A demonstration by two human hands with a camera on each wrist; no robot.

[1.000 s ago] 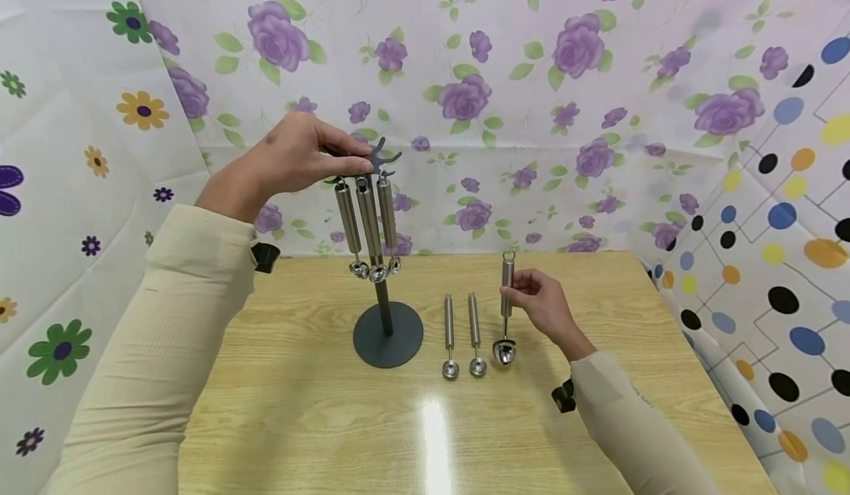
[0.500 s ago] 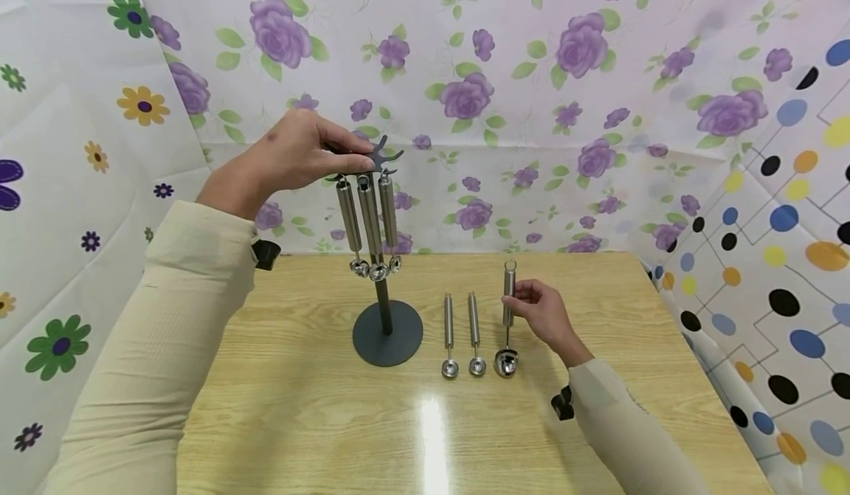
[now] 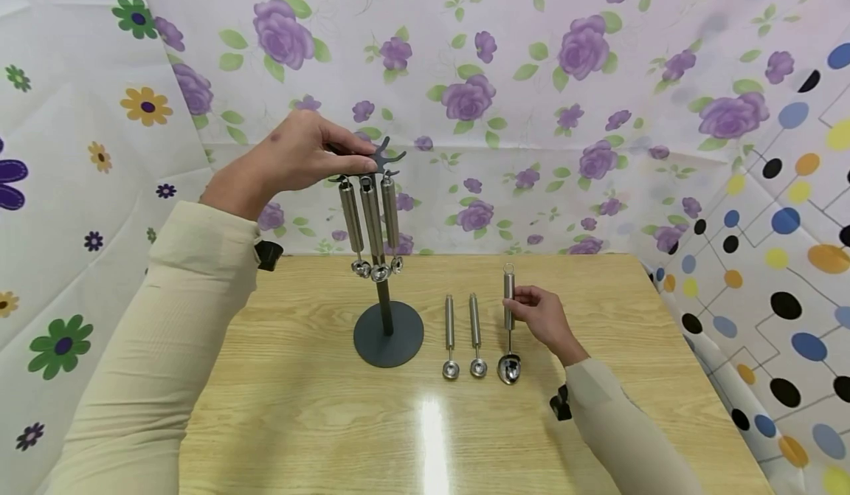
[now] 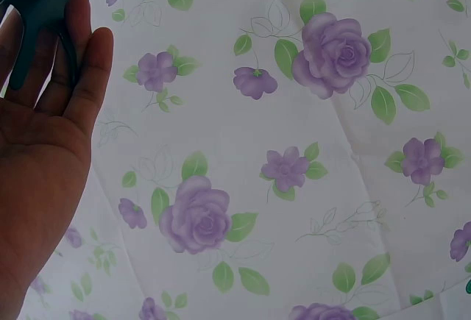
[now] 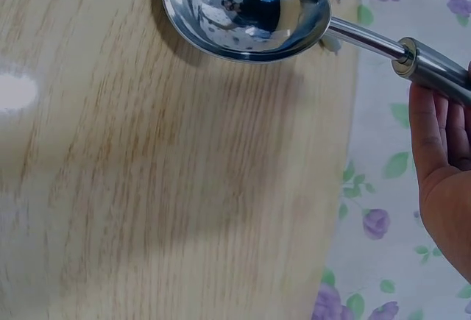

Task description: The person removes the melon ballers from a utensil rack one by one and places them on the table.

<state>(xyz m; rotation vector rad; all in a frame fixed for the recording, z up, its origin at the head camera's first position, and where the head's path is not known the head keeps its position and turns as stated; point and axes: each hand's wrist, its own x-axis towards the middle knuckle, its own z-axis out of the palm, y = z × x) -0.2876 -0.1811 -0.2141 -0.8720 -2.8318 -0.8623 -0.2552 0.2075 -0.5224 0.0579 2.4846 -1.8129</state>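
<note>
In the head view my left hand (image 3: 305, 152) grips the top of a dark grey rack (image 3: 388, 336) with curved hooks and a round base. Steel scoops (image 3: 370, 218) with cylindrical handles hang from its hooks, bowls down. My right hand (image 3: 544, 322) pinches the handle of a larger steel scoop (image 3: 509, 368) between thumb and fingers. That scoop stands nearly in line with two smaller scoops, ring end away from me. In the right wrist view its shiny round bowl (image 5: 246, 11) is close to the wooden table. The left wrist view shows the fingers around a dark hook.
Two smaller scoops (image 3: 450, 333) lie side by side on the wooden table (image 3: 319, 421), between rack and right hand. Flowered cloth (image 3: 518, 111) hangs behind the table, and dotted cloth (image 3: 783, 259) stands along the right side.
My right hand has moved slightly down and toward me with the scoop, its bowl now lower in the view. The left hand keeps its hold on the rack.
</note>
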